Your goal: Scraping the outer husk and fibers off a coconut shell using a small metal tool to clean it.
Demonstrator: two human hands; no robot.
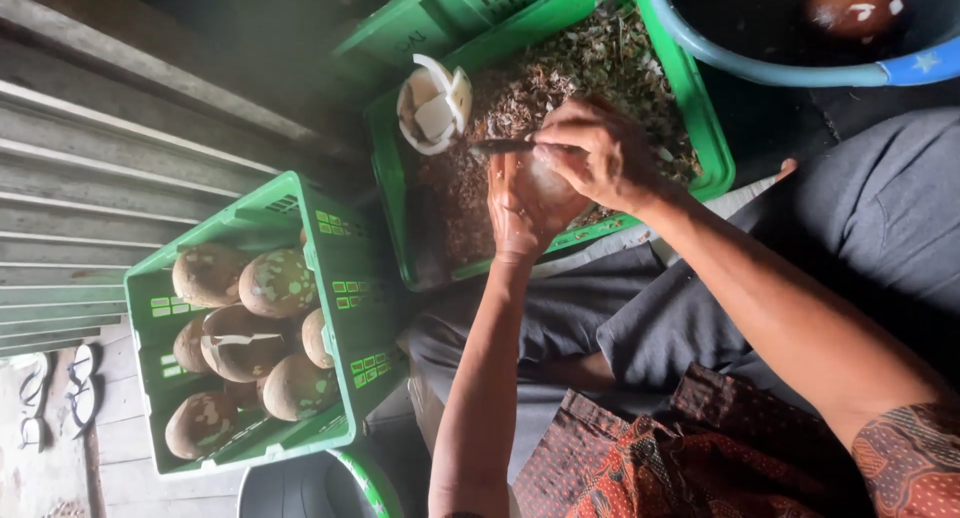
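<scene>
In the head view, my left hand (520, 213) cups a coconut (553, 183) from below over the crate of peelings (700, 128). My right hand (600, 153) grips a knife (500, 146), its blade pointing toward nine o'clock across the coconut. At eight o'clock sits a green crate (340, 278) of coconuts.

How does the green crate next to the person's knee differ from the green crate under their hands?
The left crate holds whole round brown-and-white mottled balls, piled up. The crate under the hands holds a bed of fine brownish shavings and broken white shell pieces. Both are green slotted plastic crates of a similar shape.
</scene>
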